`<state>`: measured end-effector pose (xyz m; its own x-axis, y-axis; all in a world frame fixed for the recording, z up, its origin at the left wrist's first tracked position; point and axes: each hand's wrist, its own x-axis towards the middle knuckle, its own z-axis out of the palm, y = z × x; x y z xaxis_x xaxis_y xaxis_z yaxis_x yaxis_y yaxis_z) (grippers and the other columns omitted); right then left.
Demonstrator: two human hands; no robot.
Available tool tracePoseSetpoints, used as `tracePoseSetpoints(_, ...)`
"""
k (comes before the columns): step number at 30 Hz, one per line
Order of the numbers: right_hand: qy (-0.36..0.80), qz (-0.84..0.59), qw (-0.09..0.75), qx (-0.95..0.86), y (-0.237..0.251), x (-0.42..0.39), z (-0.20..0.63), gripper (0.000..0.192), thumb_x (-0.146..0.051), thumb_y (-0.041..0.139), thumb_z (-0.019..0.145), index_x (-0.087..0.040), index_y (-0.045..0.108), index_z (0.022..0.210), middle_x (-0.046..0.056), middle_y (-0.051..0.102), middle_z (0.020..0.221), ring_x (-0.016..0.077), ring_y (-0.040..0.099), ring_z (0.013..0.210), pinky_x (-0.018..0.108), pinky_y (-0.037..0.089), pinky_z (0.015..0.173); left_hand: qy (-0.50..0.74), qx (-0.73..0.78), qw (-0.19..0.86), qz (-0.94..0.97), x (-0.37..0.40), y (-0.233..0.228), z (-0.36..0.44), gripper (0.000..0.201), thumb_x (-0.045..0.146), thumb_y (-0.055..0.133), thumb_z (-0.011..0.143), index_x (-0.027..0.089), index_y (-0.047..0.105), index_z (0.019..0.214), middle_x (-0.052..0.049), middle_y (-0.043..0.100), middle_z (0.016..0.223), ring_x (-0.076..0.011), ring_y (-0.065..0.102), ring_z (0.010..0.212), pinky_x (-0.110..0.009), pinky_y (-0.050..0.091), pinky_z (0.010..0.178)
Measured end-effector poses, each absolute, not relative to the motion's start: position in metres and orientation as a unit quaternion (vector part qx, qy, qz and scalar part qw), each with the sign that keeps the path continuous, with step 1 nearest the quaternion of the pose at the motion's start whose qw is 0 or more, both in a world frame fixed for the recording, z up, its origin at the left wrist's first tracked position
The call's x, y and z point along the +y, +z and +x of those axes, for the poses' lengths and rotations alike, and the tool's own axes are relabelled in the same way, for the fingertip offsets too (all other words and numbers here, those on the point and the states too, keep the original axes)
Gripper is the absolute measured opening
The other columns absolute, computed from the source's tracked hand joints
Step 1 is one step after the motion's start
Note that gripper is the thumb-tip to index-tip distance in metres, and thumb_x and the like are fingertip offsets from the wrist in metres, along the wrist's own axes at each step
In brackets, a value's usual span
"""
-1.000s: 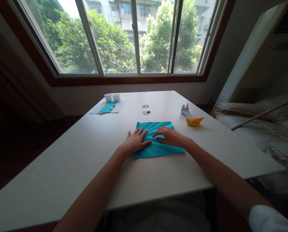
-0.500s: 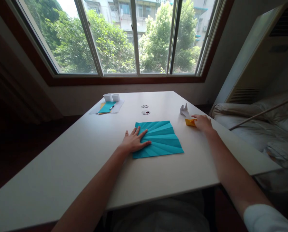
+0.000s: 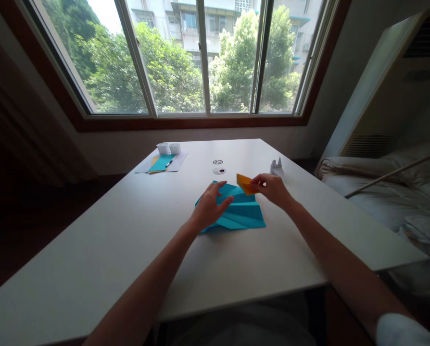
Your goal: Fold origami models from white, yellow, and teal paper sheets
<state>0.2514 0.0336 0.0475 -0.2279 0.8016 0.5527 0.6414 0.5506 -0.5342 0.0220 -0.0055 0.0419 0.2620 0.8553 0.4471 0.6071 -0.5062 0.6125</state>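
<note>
A creased teal paper sheet [image 3: 242, 214] lies in the middle of the white table [image 3: 92, 250]. My left hand [image 3: 211, 206] is on its left part, fingers curled over the paper and lifting that edge. My right hand [image 3: 274, 188] holds a folded yellow paper boat [image 3: 244, 183] above the sheet's far right corner, pinched between thumb and fingers.
A small white folded paper figure [image 3: 276, 166] stands at the far right of the table. Two round discs [image 3: 218, 166] lie behind the sheet. At the far left are papers with a pen [image 3: 162, 163] and two white cups [image 3: 169, 148]. A bed is to the right.
My right hand left the teal sheet, took the yellow boat from the right side and carried it over the sheet. My left hand went from flat to lifting the sheet's left edge.
</note>
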Motion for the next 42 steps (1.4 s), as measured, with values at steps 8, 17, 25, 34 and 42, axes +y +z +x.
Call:
tracePoseSetpoints(8,0.225,-0.39,0.414,-0.791,0.047,0.007,0.21,0.013,-0.034,0.063,0.072,-0.022,0.067,0.077,0.001,0.064,0.074,0.0129,0.055,0.063,0.026,0.044,0.06,0.484,0.4,0.339,0.701,-0.003,0.037,0.025,0.04,0.032,0.062,0.073,0.022,0.048,0.109,-0.003,0.06,0.094,-0.0163,0.061,0.079,-0.028,0.051,0.068)
tracePoseSetpoints(17,0.234,-0.368,0.439,-0.786,0.052,0.009,0.219,0.017,-0.035,0.056,0.079,-0.023,0.065,0.086,0.002,0.065,0.086,0.0152,0.058,0.075,0.027,0.046,0.063,0.505,0.413,0.345,0.675,0.003,0.033,0.019,0.036,0.03,0.063,0.071,0.021,0.046,0.102,-0.003,0.058,0.098,-0.0153,0.062,0.078,-0.026,0.051,0.065)
tracePoseSetpoints(25,0.173,-0.369,0.466,-0.785,0.049,-0.001,0.201,0.018,-0.032,0.048,0.086,-0.023,0.062,0.09,0.004,0.059,0.089,0.0151,0.057,0.08,0.027,0.048,0.067,0.459,0.445,0.095,0.763,-0.003,0.032,0.024,0.035,0.01,0.048,0.075,0.021,0.046,0.108,-0.006,0.056,0.106,-0.0174,0.057,0.093,-0.03,0.048,0.079)
tracePoseSetpoints(34,0.293,-0.374,0.547,-0.689,0.051,0.01,0.211,0.022,-0.04,0.049,0.083,-0.02,0.055,0.092,0.003,0.055,0.093,0.0128,0.059,0.077,0.028,0.055,0.065,0.512,0.462,0.127,0.713,0.004,0.029,0.02,0.036,0.012,0.05,0.075,0.022,0.044,0.109,-0.004,0.058,0.1,-0.0143,0.058,0.079,-0.025,0.049,0.064)
tracePoseSetpoints(42,0.361,-0.503,0.442,-0.649,0.044,0.03,0.238,0.015,-0.026,0.053,0.08,-0.017,0.057,0.091,0.004,0.056,0.086,0.0115,0.062,0.066,0.025,0.054,0.057,0.555,0.44,0.294,0.642,0.005,0.027,0.018,0.041,0.026,0.056,0.076,0.022,0.037,0.113,-0.005,0.055,0.102,-0.0105,0.06,0.068,-0.023,0.05,0.058)
